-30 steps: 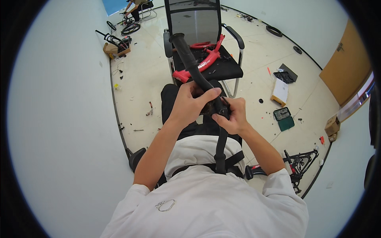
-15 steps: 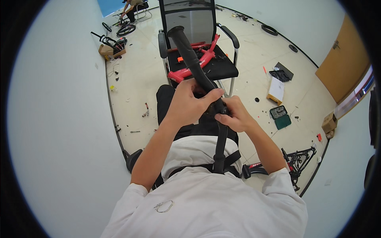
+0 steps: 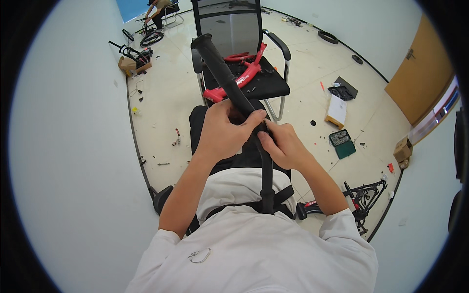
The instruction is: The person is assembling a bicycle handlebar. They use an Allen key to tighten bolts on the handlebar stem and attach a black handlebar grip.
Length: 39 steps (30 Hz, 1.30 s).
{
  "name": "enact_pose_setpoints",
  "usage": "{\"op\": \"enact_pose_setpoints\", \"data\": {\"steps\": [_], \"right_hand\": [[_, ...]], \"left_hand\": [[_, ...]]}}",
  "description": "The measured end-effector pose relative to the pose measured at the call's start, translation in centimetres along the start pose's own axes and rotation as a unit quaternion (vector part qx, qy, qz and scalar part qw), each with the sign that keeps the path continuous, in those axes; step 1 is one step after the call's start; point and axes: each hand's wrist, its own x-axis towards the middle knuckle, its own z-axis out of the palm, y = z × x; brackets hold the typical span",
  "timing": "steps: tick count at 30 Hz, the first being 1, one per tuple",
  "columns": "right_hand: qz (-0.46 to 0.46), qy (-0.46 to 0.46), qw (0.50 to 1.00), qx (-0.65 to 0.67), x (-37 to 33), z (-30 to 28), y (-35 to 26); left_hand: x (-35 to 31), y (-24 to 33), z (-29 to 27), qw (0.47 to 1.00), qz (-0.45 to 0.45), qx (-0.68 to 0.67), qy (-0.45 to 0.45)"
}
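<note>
A black bicycle handlebar (image 3: pixel 222 73) runs lengthwise in front of me, its far end rising over the chair and its near end resting at my waist. Each end carries a dark grip with a flared rim or collar. Around the middle of the bar my left hand (image 3: pixel 227 128) is closed, thumb laid across the top. Just nearer to me, my right hand (image 3: pixel 286 145) pinches the same bar from the right side, its thumb pressed against it. The fingers underneath are partly hidden. Beyond the bar, a red bicycle frame (image 3: pixel 249 73) lies on the black chair (image 3: pixel 273 88).
On the right floor are an opened green case (image 3: pixel 345 149), a white box (image 3: pixel 336 111) and a black tool case (image 3: pixel 340 93). A black bicycle frame (image 3: pixel 364 202) lies lower right. Far left, a person (image 3: pixel 160 10) works beside a bicycle wheel (image 3: pixel 152 39); a carton (image 3: pixel 128 64) stands by the wall.
The handlebar's far end has swung slightly left. My right hand has changed its hold, its thumb now higher along the bar and closer to my left hand.
</note>
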Motion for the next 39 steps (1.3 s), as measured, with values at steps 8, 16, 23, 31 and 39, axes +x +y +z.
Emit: {"op": "enact_pose_setpoints", "data": {"steps": [8, 16, 23, 31, 39], "right_hand": [[0.012, -0.029, 0.998, -0.045, -0.7, -0.4, -2.0], [0.135, 0.101, 0.926, 0.338, -0.9, -1.1, 6.6], [0.16, 0.037, 0.969, 0.182, -1.0, -2.3, 2.5], [0.105, 0.029, 0.994, -0.013, -0.1, -0.7, -1.9], [0.164, 0.053, 0.966, 0.194, -0.7, 1.1, 0.9]], "left_hand": [[0.2, 0.7, -0.2, 0.993, -0.051, -0.042, -0.095], [0.1, 0.6, -0.8, 0.991, -0.06, -0.041, -0.112], [0.9, -0.5, -0.7, 0.986, -0.119, -0.079, -0.088], [1.2, -1.4, -0.9, 0.992, -0.092, -0.044, -0.074], [1.0, -1.6, -1.3, 0.986, -0.111, -0.099, -0.072]]}}
